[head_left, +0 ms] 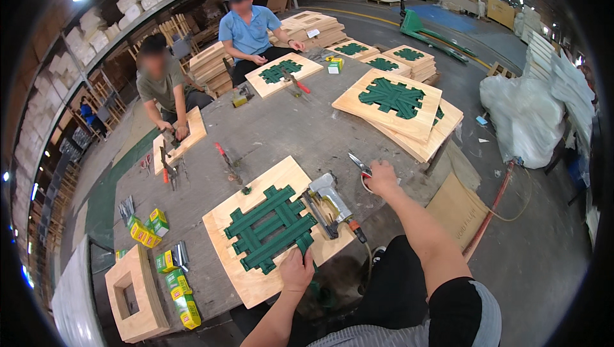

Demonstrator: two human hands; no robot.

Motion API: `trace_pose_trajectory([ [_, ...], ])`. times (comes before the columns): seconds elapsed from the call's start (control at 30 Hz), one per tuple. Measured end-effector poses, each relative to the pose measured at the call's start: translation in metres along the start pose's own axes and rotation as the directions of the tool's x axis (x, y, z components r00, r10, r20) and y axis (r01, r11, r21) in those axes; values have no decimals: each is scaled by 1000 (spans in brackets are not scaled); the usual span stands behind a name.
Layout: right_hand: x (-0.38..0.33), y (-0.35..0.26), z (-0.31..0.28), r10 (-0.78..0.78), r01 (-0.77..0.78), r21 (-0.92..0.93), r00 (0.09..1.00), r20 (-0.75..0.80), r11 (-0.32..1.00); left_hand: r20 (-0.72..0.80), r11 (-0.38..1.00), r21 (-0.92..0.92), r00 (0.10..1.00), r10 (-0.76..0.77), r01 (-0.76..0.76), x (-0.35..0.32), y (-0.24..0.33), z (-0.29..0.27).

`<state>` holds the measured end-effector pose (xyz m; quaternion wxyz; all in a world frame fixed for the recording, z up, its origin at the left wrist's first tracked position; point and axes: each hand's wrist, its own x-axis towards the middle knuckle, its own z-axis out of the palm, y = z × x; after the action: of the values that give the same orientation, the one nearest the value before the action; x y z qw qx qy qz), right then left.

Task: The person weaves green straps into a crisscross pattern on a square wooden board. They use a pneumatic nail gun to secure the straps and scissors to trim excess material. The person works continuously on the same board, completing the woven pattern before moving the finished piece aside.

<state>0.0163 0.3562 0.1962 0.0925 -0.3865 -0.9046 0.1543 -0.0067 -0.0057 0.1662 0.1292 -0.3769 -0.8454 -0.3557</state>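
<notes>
**Keep it snug, keep it flat**

Your left hand (297, 273) has its thumb and fingers pinched on the loose strap end (304, 241), at the near edge of the green webbing (256, 244); that webbing lies woven across the wooden board (225, 220), right in front of you on the table (268, 131). Your right hand (383, 178) is curled on the handles of the scissors (359, 165), off to the right of the board; can't tell if your fingers are through the loops.

I'd hold that end taut and flat, since slack would probably leave the weave baggy; bring the blades in clear of your left fingertips; and mind the staple gun (327, 197), it's lying on the board's right side and its hose could snag your sleeve.
</notes>
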Motion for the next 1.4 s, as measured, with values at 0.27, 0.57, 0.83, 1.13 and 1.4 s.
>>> trace_pose_trajectory([
  [0.27,17,12,-18,-17,-19,158,974,226,987,0,1000,-7,1000,16,-16,-1,-2,0],
  [0.57,-69,-8,-53,-186,-168,790,923,336,590,8,999,-25,999,-36,36,-7,-7,-6],
  [0.83,-116,-12,-60,-672,646,203,661,333,736,613,9,-677,571,-545,736,55,-23,-28],
  [1.13,-110,-61,-48,-780,873,-61,461,423,483,666,106,-589,556,-498,801,69,3,-56],
  [1.4,-102,-86,-43,-778,909,-46,379,501,414,644,137,-604,582,-496,785,59,-3,-62],
])
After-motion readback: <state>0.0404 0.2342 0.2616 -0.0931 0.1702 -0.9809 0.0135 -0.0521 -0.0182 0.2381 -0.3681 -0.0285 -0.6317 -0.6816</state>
